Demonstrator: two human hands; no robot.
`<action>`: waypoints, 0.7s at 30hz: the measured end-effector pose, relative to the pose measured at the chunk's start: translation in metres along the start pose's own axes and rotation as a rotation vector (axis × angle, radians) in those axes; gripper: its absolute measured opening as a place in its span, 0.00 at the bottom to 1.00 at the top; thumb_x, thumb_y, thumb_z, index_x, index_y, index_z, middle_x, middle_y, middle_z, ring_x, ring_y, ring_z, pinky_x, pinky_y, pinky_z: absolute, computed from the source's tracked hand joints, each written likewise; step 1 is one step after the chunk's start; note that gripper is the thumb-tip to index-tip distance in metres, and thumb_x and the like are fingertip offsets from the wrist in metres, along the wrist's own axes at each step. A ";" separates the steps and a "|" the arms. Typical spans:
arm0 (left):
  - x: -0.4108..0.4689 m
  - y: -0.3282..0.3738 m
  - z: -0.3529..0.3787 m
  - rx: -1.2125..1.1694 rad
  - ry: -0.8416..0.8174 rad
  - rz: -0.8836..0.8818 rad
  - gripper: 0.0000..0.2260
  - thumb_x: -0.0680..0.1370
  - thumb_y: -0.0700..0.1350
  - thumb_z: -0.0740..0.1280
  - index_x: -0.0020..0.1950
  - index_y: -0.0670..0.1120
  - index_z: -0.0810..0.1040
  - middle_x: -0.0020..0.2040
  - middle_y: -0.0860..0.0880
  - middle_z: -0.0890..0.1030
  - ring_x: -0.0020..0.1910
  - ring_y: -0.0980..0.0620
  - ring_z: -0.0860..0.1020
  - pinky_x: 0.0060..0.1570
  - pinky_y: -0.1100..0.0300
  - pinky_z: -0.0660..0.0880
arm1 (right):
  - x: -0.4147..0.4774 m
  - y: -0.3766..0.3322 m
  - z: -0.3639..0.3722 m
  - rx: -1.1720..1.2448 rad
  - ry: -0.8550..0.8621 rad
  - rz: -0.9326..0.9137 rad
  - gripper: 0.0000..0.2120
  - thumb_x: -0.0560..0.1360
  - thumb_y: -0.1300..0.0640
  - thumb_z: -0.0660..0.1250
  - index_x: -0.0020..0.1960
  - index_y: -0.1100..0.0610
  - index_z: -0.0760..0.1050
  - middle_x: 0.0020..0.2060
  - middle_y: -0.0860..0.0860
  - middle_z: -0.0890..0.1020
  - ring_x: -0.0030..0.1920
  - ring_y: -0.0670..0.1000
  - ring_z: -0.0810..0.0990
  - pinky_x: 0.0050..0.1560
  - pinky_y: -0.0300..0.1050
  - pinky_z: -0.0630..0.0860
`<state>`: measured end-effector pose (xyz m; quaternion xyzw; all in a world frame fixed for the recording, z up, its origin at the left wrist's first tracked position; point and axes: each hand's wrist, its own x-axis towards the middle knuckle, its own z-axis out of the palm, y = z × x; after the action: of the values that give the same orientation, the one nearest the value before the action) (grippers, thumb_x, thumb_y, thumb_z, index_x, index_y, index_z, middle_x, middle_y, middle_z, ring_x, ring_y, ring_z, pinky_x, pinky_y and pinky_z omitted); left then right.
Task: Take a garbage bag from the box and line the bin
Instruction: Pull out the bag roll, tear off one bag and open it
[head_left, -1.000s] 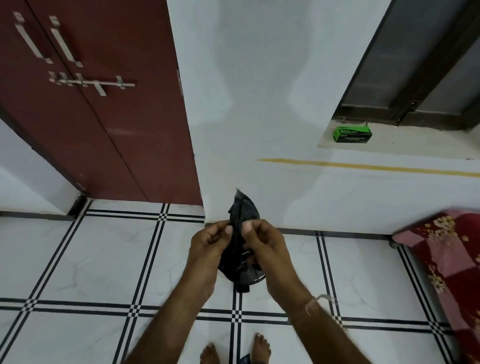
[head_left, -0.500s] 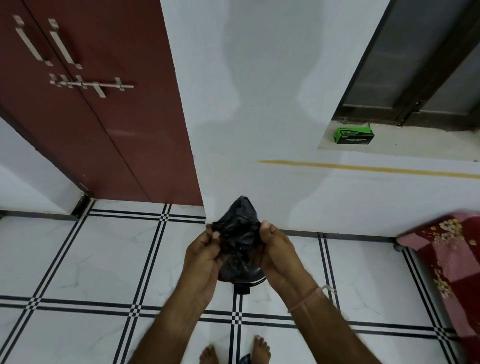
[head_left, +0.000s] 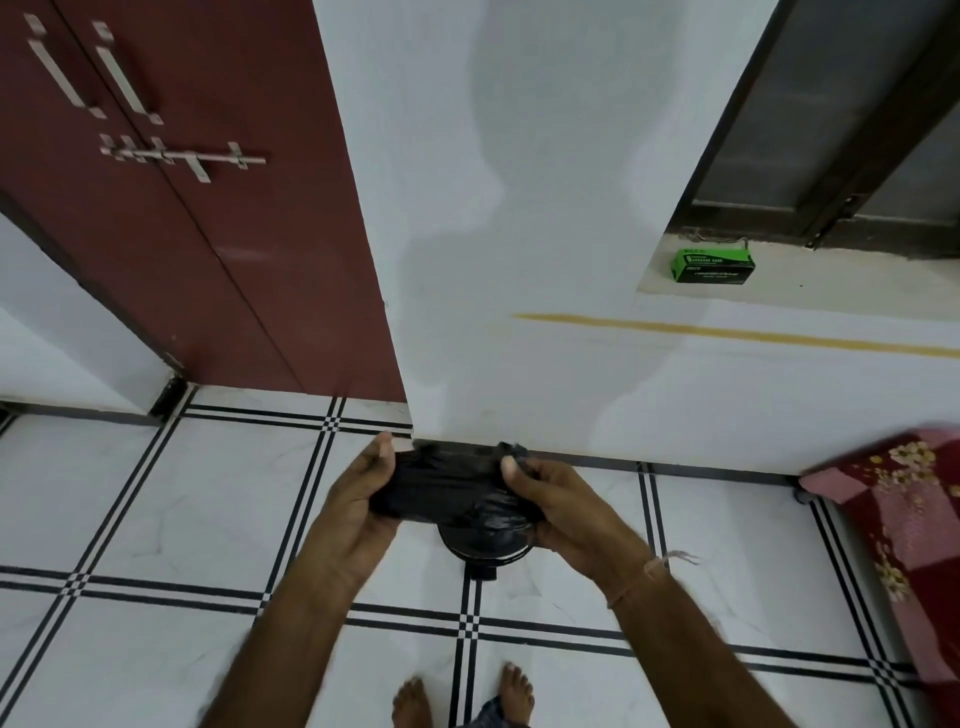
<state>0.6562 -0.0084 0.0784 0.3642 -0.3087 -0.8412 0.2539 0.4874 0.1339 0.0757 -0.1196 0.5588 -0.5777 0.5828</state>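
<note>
At the bottom of the view, 2 bare feet (head_left: 462, 699) stood on the white tiled floor (head_left: 156, 519) with its black double lines. Above them, both forearms reached forward, and a thin thread band (head_left: 647, 571) circled the right wrist. The left hand (head_left: 358, 499) was closed around the left end of the black garbage bag (head_left: 447, 486), thumb on top and fingers curled beneath it. The right hand (head_left: 558, 501) pinched the bag's right end, thumb pressed down on the crumpled plastic near its upper edge. The bag stretched sideways between the 2 hands as a bunched, still-folded band, touching both. Just below and behind it, a dark round bin (head_left: 485, 545) sat on the floor, mostly hidden by the bag and the right hand. To the right, a red floral cloth (head_left: 904, 519) lay at the frame's edge. Farther off, a green box (head_left: 711, 266) rested on a ledge (head_left: 831, 286) set into the white wall (head_left: 519, 208), well apart from the hands. A dark red door (head_left: 208, 234) with metal handles and a latch stood at left.
</note>
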 end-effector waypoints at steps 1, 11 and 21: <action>0.001 0.002 -0.003 0.063 0.016 0.011 0.08 0.81 0.43 0.65 0.49 0.44 0.83 0.43 0.46 0.86 0.47 0.48 0.86 0.43 0.58 0.84 | 0.000 -0.003 -0.001 0.015 0.030 0.015 0.20 0.83 0.50 0.65 0.60 0.67 0.81 0.52 0.63 0.86 0.48 0.56 0.87 0.47 0.48 0.85; -0.010 -0.023 -0.028 0.749 -0.078 -0.089 0.24 0.73 0.64 0.73 0.55 0.46 0.87 0.54 0.39 0.87 0.59 0.41 0.84 0.54 0.59 0.78 | 0.024 -0.023 -0.030 0.498 0.230 0.220 0.23 0.81 0.44 0.64 0.53 0.67 0.79 0.41 0.62 0.87 0.38 0.60 0.88 0.33 0.53 0.85; 0.009 -0.015 -0.047 -0.173 0.256 -0.067 0.14 0.78 0.58 0.64 0.51 0.49 0.80 0.46 0.45 0.88 0.51 0.43 0.85 0.39 0.47 0.85 | 0.014 -0.008 -0.071 0.557 0.117 -0.078 0.09 0.79 0.58 0.65 0.52 0.57 0.84 0.44 0.53 0.85 0.45 0.53 0.86 0.52 0.51 0.84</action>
<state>0.6833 -0.0196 0.0379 0.4555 -0.1876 -0.8193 0.2935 0.4226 0.1565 0.0506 0.0571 0.4065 -0.7369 0.5371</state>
